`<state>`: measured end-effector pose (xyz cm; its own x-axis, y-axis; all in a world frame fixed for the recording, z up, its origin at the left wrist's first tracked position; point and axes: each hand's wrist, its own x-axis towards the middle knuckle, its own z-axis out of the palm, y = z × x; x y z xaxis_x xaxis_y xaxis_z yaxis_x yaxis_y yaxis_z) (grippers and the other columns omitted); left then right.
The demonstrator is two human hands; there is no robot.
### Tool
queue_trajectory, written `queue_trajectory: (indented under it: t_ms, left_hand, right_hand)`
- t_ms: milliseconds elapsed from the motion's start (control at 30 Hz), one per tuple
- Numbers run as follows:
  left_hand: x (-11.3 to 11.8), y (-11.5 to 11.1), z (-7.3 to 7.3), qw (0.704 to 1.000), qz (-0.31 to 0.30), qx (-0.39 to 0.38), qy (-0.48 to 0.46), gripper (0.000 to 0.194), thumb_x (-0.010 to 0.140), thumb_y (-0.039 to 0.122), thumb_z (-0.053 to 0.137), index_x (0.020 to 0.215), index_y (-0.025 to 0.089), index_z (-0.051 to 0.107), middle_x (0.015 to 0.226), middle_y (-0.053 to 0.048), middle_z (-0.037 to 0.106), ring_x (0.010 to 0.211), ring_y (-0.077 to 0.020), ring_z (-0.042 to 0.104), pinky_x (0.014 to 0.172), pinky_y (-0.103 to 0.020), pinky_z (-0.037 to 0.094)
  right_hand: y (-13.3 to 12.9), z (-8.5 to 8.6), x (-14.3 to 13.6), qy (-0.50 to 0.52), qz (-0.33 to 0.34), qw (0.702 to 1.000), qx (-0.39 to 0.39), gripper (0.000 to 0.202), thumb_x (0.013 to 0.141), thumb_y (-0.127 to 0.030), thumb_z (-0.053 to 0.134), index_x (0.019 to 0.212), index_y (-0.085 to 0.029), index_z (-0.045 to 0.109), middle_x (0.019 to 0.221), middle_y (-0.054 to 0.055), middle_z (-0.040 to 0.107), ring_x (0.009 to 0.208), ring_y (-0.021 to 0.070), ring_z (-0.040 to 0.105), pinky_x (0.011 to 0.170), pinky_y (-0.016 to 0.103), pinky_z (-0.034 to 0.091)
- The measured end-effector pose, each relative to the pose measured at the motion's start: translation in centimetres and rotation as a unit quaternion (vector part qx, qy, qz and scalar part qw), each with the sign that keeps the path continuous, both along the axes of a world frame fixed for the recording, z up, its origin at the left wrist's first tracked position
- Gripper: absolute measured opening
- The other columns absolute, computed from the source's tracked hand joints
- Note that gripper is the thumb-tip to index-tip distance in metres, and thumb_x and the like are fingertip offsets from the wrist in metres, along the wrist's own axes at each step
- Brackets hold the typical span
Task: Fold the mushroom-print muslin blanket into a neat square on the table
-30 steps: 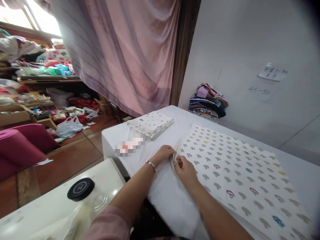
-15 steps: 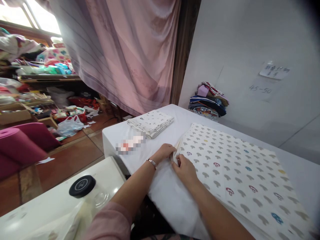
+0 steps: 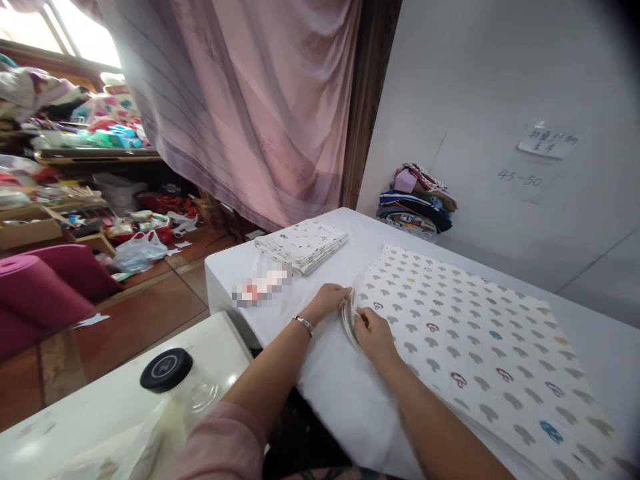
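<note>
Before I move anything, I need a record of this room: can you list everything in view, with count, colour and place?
Mushroom cloth: one stack, white patterned, table's right
Folded cloth: one stack, white patterned, table's far left
Pixelated patch: one, pinkish, beside it, unidentifiable
Table: one, white, centre
Clothes: one pile, mixed, beyond table
Notes: two, pale, grey wall
Curtain: one, pink, behind
Window: one, bright, upper left
Clutter: uncountable, mixed, left
Roll: one, magenta, floor
Side table: one, white, lower left
Lid: one, black, above it
Bracelet: one, silvery, left wrist
Left hand, right hand: two, bare, cloth's edge
</note>
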<state>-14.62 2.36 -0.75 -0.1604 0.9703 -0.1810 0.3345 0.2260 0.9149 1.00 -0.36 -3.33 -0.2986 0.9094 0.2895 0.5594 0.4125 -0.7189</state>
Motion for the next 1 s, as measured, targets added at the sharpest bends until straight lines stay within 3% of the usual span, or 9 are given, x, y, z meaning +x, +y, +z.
queue_trajectory:
  t_ms: [167, 267, 367, 433, 600, 733, 833, 1000]
  left_hand:
    - [-0.9, 0.0, -0.3, 0.982, 0.019, 0.031, 0.185, 0.036, 0.071, 0.048, 0.055, 0.054, 0.016, 0.055, 0.053, 0.001, 0.052, 0.054, -0.0114, 0.044, 0.052, -0.023, 0.029]
    - [-0.7, -0.2, -0.5, 0.971, -0.013, 0.019, 0.238, 0.035, 0.070, 0.047, 0.056, 0.053, 0.017, 0.057, 0.057, -0.003, 0.059, 0.056, -0.0130, 0.048, 0.053, -0.023, 0.030]
    - [-0.5, -0.3, -0.6, 0.965, -0.032, 0.022, 0.259, 0.022, 0.067, 0.036, 0.058, 0.055, 0.018, 0.059, 0.062, -0.005, 0.063, 0.059, -0.0146, 0.052, 0.054, -0.023, 0.032]
    - [-0.4, -0.4, -0.6, 0.971, -0.040, 0.025, 0.233, 0.012, 0.065, 0.028, 0.058, 0.057, 0.018, 0.060, 0.062, -0.003, 0.063, 0.059, -0.0145, 0.053, 0.054, -0.023, 0.033]
    - [0.3, -0.3, -0.4, 0.999, -0.026, -0.016, 0.027, 0.004, 0.065, 0.018, 0.052, 0.062, 0.017, 0.053, 0.045, 0.002, 0.050, 0.046, -0.0121, 0.048, 0.046, -0.022, 0.034]
    - [1.2, -0.2, -0.3, 0.999, -0.025, -0.027, -0.018, 0.004, 0.068, 0.019, 0.051, 0.066, 0.018, 0.048, 0.042, 0.006, 0.044, 0.039, -0.0100, 0.042, 0.042, -0.021, 0.033]
    - [1.4, -0.3, -0.4, 0.998, -0.035, -0.032, -0.047, 0.012, 0.071, 0.026, 0.054, 0.066, 0.018, 0.046, 0.043, 0.007, 0.042, 0.038, -0.0083, 0.040, 0.040, -0.020, 0.033]
    - [1.5, -0.1, -0.7, 0.996, -0.038, -0.033, -0.069, 0.040, 0.071, 0.057, 0.056, 0.069, 0.019, 0.045, 0.046, 0.008, 0.039, 0.039, -0.0080, 0.038, 0.039, -0.021, 0.032]
  right_hand:
    - [-0.2, 0.0, 0.3, 0.061, -0.011, 0.998, -0.021, 0.022, 0.083, -0.035, 0.039, 0.069, -0.022, 0.049, 0.055, -0.004, 0.047, 0.054, 0.0136, 0.045, 0.055, 0.024, 0.035]
    - [-0.3, -0.1, 0.3, 0.053, -0.004, 0.998, 0.013, 0.022, 0.084, -0.033, 0.037, 0.072, -0.021, 0.051, 0.061, -0.002, 0.051, 0.058, 0.0137, 0.046, 0.057, 0.024, 0.036]
    - [-0.4, -0.2, 0.2, 0.026, 0.002, 0.999, 0.039, 0.022, 0.084, -0.030, 0.036, 0.075, -0.021, 0.053, 0.067, 0.000, 0.056, 0.062, 0.0141, 0.049, 0.060, 0.025, 0.036]
    - [-0.4, -0.1, 0.2, 0.012, 0.007, 0.999, 0.047, 0.022, 0.085, -0.030, 0.035, 0.076, -0.021, 0.053, 0.070, 0.001, 0.057, 0.065, 0.0152, 0.051, 0.062, 0.026, 0.037]
    - [-0.6, 0.0, 0.1, -0.035, 0.014, 0.998, 0.051, 0.021, 0.086, -0.029, 0.033, 0.077, -0.021, 0.050, 0.074, 0.004, 0.058, 0.070, 0.0175, 0.053, 0.065, 0.028, 0.037]
    - [-0.6, -0.1, -0.1, -0.083, 0.030, 0.995, 0.049, 0.018, 0.086, -0.027, 0.034, 0.077, -0.021, 0.049, 0.076, 0.003, 0.058, 0.073, 0.0173, 0.053, 0.067, 0.027, 0.036]
    - [-0.6, -0.1, -0.2, -0.088, 0.036, 0.994, 0.054, 0.018, 0.086, -0.026, 0.034, 0.078, -0.021, 0.049, 0.077, 0.003, 0.059, 0.075, 0.0174, 0.053, 0.067, 0.026, 0.036]
    - [-0.8, 0.2, -0.3, -0.073, 0.031, 0.995, 0.057, 0.019, 0.086, -0.026, 0.036, 0.077, -0.020, 0.051, 0.076, 0.002, 0.061, 0.072, 0.0166, 0.054, 0.065, 0.026, 0.035]
